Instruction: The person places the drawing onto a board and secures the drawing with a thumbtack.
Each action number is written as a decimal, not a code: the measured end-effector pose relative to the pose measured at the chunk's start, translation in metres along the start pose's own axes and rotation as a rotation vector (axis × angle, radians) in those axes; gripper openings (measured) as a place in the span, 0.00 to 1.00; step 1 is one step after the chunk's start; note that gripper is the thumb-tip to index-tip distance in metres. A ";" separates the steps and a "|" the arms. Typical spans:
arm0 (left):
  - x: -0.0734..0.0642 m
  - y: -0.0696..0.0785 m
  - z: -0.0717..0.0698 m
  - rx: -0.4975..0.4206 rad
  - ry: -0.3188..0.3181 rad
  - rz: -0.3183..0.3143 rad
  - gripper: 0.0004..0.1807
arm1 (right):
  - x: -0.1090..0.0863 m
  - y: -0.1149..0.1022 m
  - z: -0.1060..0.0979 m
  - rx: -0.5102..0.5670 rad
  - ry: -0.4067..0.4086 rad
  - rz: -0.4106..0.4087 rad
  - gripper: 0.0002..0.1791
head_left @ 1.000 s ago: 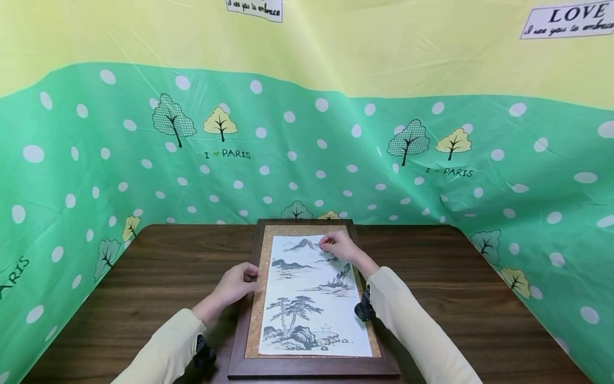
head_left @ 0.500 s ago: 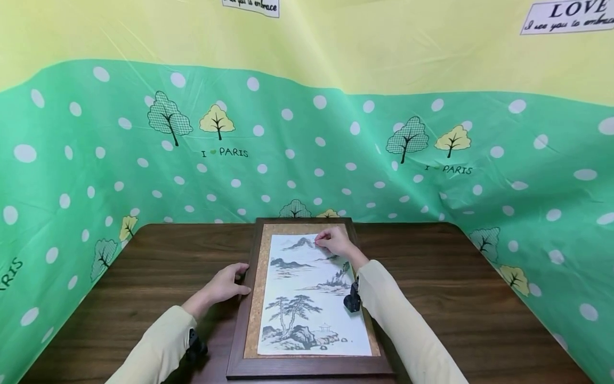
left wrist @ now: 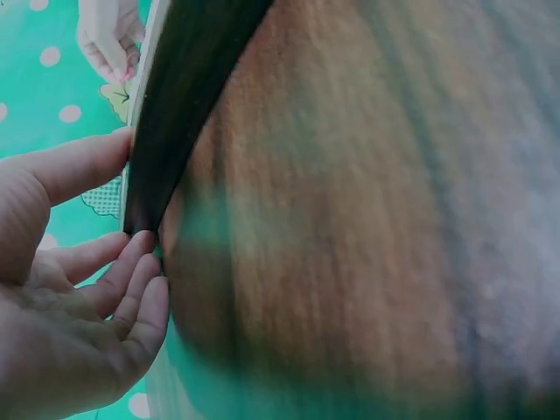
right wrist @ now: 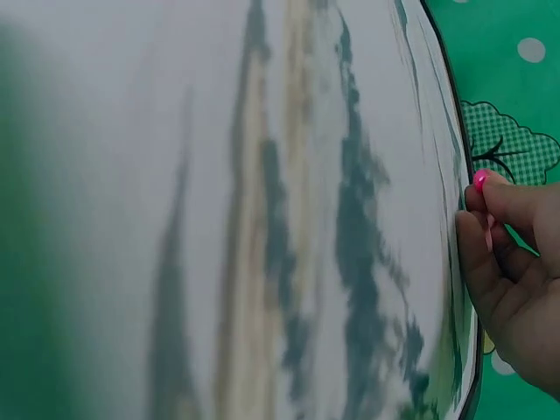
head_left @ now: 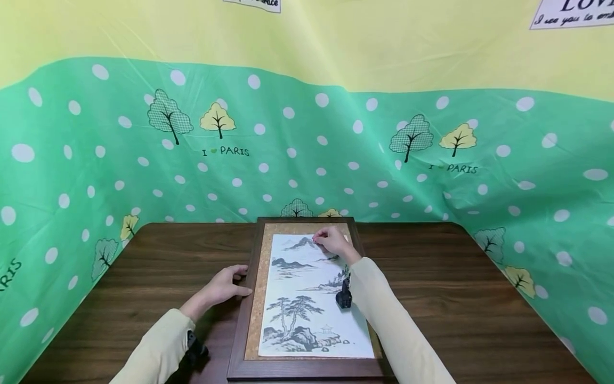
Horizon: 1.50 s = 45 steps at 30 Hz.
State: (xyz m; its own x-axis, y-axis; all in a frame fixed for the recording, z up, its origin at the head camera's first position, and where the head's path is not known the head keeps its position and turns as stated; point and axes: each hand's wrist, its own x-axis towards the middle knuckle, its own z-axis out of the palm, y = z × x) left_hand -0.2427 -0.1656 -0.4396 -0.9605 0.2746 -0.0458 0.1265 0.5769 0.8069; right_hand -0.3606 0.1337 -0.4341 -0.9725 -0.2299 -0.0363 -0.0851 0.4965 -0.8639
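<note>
A cork board (head_left: 268,229) in a dark wooden frame lies on the table. On it is a white sheet with an ink landscape painting (head_left: 307,298). Near the sheet's top, my right hand (head_left: 332,241) pinches a small pink-headed push pin (right wrist: 480,178) between thumb and finger. Whether the pin's point is in the paper cannot be seen. My left hand (head_left: 224,284) rests against the left side of the dark frame (left wrist: 175,96), its thumb and fingertips touching the edge with the fingers loosely bent.
The brown wood-grain table (head_left: 431,277) extends on both sides of the board. Behind it hangs a green and yellow cloth (head_left: 316,122) printed with dots and trees. Small black cameras sit at both wrists.
My right hand has slid slightly left along the top of the painting, still pinching the pin. My left hand has shifted a little left, from over the frame's border to its outer edge.
</note>
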 end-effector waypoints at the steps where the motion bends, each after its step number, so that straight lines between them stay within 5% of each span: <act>1: 0.000 -0.001 0.000 -0.004 0.002 0.002 0.35 | 0.001 -0.001 0.001 0.001 -0.001 -0.001 0.09; 9: 0.000 -0.007 0.001 -0.024 0.019 0.007 0.34 | 0.010 -0.007 0.006 -0.150 0.021 -0.004 0.10; 19: 0.002 -0.010 0.004 -0.044 0.028 0.013 0.33 | 0.021 -0.011 0.011 -0.206 0.021 0.075 0.17; 24: 0.000 -0.008 0.005 -0.056 0.035 0.013 0.33 | 0.022 -0.011 0.011 -0.258 0.078 0.084 0.13; 45: 0.000 -0.011 0.006 -0.044 0.076 0.025 0.31 | 0.017 -0.007 0.007 -0.193 0.071 0.044 0.07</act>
State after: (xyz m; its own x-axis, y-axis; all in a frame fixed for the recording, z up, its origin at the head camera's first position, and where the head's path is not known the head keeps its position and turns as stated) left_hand -0.2426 -0.1668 -0.4521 -0.9734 0.2284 0.0180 0.1410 0.5356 0.8326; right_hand -0.3749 0.1209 -0.4323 -0.9884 -0.1484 -0.0309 -0.0754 0.6577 -0.7495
